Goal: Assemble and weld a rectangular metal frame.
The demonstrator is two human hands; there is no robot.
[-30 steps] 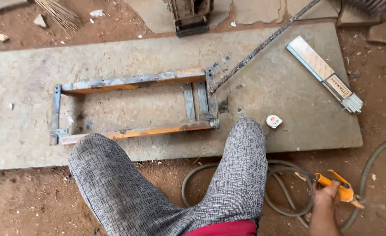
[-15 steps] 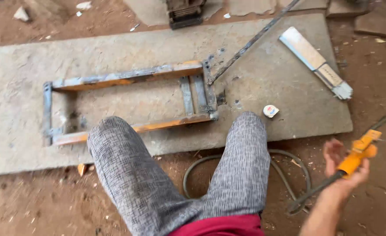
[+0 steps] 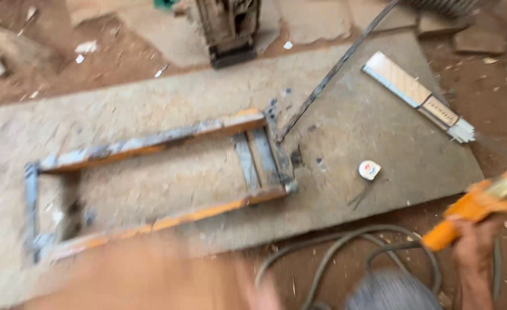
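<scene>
Right hand (image 3: 474,244) closed around orange tool handle (image 3: 471,209) (blurred); left hand (image 3: 207,281) smeared, state unclear.

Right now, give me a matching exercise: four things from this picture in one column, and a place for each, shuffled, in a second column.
Things:
1. rectangular metal frame
2. small round white tape measure
3. orange-handled tool
4. long flat box

Places:
A. in the right hand
B. far right corner of the slab
C. middle of the grey slab
D. on the slab, right of the frame

Pairs: 1-C, 2-D, 3-A, 4-B
</scene>
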